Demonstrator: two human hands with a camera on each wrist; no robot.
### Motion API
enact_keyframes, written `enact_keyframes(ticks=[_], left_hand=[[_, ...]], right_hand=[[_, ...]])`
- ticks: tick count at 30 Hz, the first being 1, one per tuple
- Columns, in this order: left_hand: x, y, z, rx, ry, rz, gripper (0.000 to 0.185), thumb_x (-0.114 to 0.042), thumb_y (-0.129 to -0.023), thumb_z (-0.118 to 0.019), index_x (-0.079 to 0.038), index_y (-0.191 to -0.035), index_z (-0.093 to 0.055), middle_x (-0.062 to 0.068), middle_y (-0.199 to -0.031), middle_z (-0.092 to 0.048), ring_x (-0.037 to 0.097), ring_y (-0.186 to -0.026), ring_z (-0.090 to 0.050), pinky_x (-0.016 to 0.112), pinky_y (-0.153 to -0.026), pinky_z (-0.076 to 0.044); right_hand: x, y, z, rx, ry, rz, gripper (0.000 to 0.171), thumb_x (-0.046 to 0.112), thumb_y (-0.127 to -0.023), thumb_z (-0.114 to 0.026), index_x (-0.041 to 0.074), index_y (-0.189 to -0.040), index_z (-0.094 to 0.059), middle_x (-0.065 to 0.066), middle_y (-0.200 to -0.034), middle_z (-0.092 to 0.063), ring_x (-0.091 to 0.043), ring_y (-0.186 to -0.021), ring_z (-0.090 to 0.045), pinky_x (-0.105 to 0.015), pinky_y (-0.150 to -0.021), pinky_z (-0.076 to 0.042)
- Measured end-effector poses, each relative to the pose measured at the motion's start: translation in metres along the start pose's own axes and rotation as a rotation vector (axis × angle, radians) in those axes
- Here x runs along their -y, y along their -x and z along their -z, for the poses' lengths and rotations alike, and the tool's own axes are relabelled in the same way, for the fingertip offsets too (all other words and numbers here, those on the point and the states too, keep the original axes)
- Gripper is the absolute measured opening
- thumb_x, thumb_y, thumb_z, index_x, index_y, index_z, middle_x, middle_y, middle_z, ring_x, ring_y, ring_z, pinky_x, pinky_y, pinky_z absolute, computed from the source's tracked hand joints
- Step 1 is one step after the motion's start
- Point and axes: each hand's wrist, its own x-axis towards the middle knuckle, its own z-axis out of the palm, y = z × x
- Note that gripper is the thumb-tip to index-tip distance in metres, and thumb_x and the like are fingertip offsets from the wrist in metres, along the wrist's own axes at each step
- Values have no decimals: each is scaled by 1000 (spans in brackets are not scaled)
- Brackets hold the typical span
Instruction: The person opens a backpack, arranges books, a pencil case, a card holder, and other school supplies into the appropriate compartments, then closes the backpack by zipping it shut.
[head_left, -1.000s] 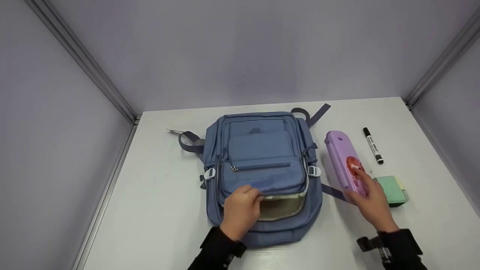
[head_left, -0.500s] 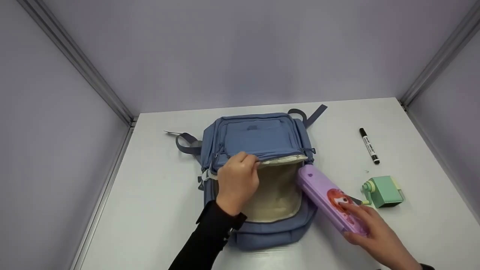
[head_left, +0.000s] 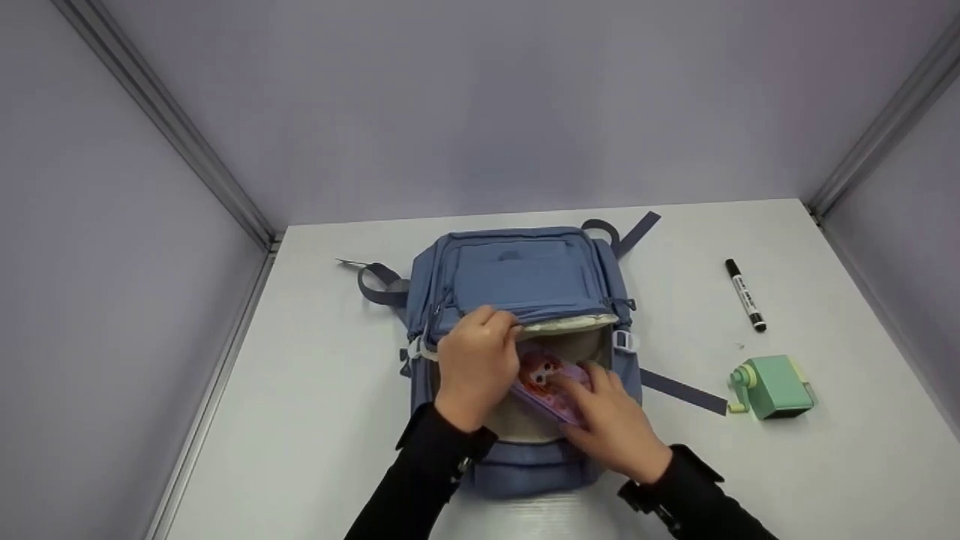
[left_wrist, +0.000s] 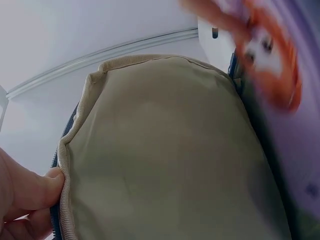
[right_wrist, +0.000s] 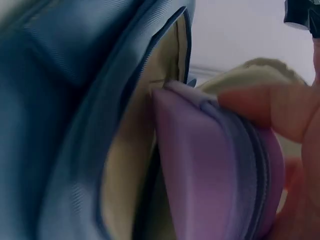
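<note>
A blue backpack [head_left: 525,274] lies on the white table with its front pocket unzipped. My left hand [head_left: 478,367] pinches the edge of the pocket's flap and holds it raised; the left wrist view shows thumb and finger [left_wrist: 37,192] on the beige-bound edge of the lining [left_wrist: 165,145]. My right hand [head_left: 619,420] grips a purple pencil case [head_left: 562,409] with a red-haired cartoon figure on it. The case's far end is inside the pocket opening, partly hidden behind my left hand and the flap. In the right wrist view the purple case [right_wrist: 200,165] is between thumb and fingers.
To the right on the table [head_left: 315,420] lie a black-and-white marker [head_left: 745,295] and a green pencil sharpener [head_left: 780,386] with a crank. Dark straps [head_left: 684,391] stretch out from the backpack on both sides. Grey walls [head_left: 525,112] enclose the table at the back and sides.
My left hand has lifted the flap farther up, widening the pocket opening. My right hand has carried the pencil case from the table's right side leftward into the pocket opening.
</note>
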Motion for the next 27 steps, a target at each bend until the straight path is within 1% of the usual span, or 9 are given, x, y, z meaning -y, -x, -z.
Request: enact_keyframes(ticks=[6,8,12,15,18,20,23,25,27], left_hand=[[-1,2,1,5,-1,0,7,-16,-84,-77,-16,-80,-71,-1,-73,-62,15,-64,-62,29,-50,-48],[-2,3,1,12,1,0,7,-17,-85,-76,-16,-81,-71,-1,-74,-62,15,-65,-62,29,-52,-48],[-2,4,3,28,6,8,7,-19,-86,-76,-17,-82,-71,-1,-75,-62,15,-64,-62,28,-52,-48],[-3,4,3,35,8,7,6,-19,-86,-75,-17,-82,-72,-1,-75,-62,15,-64,-61,28,-52,-47],[-3,4,3,36,13,8,6,-20,-88,-74,-17,-83,-72,-1,-76,-63,14,-65,-61,27,-53,-47],[-2,4,1,35,13,9,7,-20,-88,-74,-17,-82,-71,-1,-76,-63,14,-64,-61,27,-53,-48],[-1,6,0,35,14,16,6,-19,-87,-75,-16,-82,-72,-1,-75,-63,15,-65,-62,28,-54,-49],[-1,7,0,34,15,20,6,-18,-86,-76,-16,-82,-72,-1,-75,-63,15,-65,-62,28,-54,-49],[-1,8,-1,34,15,22,6,-17,-86,-76,-16,-82,-72,-1,-75,-63,15,-65,-62,28,-55,-50]], right_hand=[[3,-20,-19,-87,-18,57,54,12,-76,-81,12,-126,-61,-25,-125,-54,-42,-104,-56,-55,-79,-50],[0,-28,-28,-81,-42,48,56,14,-79,-80,10,-130,-59,-26,-124,-55,-43,-107,-56,-57,-84,-48],[-5,-43,-42,-59,-72,-15,57,20,-84,-77,11,-137,-57,-28,-126,-59,-46,-115,-55,-63,-93,-44],[-8,-51,-49,-83,-67,-20,54,25,-86,-76,11,-135,-59,-25,-117,-67,-45,-107,-62,-62,-91,-46],[-10,-55,-52,-106,-75,8,51,26,-86,-75,10,-132,-61,-21,-107,-72,-44,-98,-65,-61,-88,-47],[-11,-55,-52,-104,-88,20,52,25,-86,-76,9,-133,-61,-21,-112,-72,-44,-104,-64,-62,-92,-46],[-14,-48,-42,-77,-111,14,58,24,-84,-78,6,-136,-58,-25,-130,-63,-47,-121,-57,-63,-100,-43],[-16,-38,-29,-70,-101,-9,61,24,-83,-79,4,-136,-56,-27,-135,-58,-47,-123,-56,-61,-101,-45],[-19,-25,-11,-72,-95,-43,61,21,-83,-79,1,-136,-56,-28,-134,-57,-45,-120,-58,-57,-99,-48]])
